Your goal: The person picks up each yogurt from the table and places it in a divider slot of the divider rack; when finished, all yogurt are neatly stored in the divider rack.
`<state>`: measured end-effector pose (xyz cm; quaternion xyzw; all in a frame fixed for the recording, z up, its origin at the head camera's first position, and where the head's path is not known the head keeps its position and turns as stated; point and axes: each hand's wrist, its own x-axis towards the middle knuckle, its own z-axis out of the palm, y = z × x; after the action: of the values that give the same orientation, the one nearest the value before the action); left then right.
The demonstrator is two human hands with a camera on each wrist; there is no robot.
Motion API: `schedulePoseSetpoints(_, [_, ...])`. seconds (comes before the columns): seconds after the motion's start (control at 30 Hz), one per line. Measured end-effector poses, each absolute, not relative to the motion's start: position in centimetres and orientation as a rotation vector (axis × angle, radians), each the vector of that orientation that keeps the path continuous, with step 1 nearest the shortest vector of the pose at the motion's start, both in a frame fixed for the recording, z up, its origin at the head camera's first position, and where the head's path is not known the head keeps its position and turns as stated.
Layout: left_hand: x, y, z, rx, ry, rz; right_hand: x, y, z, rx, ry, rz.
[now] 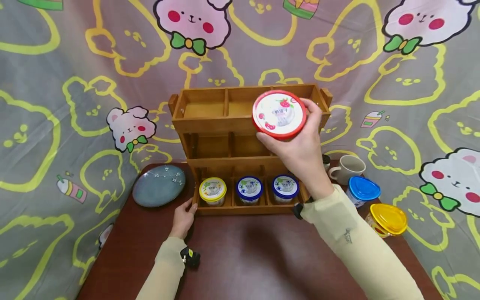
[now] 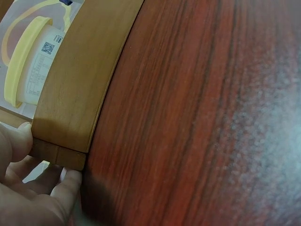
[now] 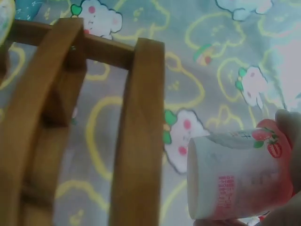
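Note:
My right hand (image 1: 301, 150) grips a round tub with a red lid (image 1: 279, 114), held up in front of the top tier of a wooden three-tier rack (image 1: 213, 125). Strawberries are printed on the lid; in the right wrist view the white tub (image 3: 235, 176) lies sideways beside the rack. Down at the rack's lower left corner, my left hand (image 1: 183, 218) holds the wooden edge (image 2: 89, 75) between thumb and fingers. Inside the bottom tier sit a yellow-lidded tub (image 1: 213, 189) and two blue-lidded tubs, one in the middle (image 1: 249, 188), the other (image 1: 285, 187) right of it.
A blue-grey plate (image 1: 159, 187) stands left of the rack. On the right are a beige mug (image 1: 350, 168), a dark item partly hidden by my arm, a blue-lidded container (image 1: 363, 189) and a yellow-lidded one (image 1: 388, 218). Patterned cloth (image 1: 240, 50) hangs around the dark red table (image 1: 232, 258).

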<state>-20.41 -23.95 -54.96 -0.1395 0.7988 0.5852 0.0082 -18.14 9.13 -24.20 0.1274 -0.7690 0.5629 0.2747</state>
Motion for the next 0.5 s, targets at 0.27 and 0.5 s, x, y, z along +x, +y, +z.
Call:
schedulePoseSetpoints(0.27, [-20.3,-24.1,-54.9,-0.454,2.520,1.834,-23.8,3.6,-19.7,0.469,-2.119,1.563])
schedulePoseSetpoints(0.5, [-20.2,-23.7,-54.8,-0.457,2.510,1.831,-27.1,-1.2,-18.1,0.417,-2.236,1.555])
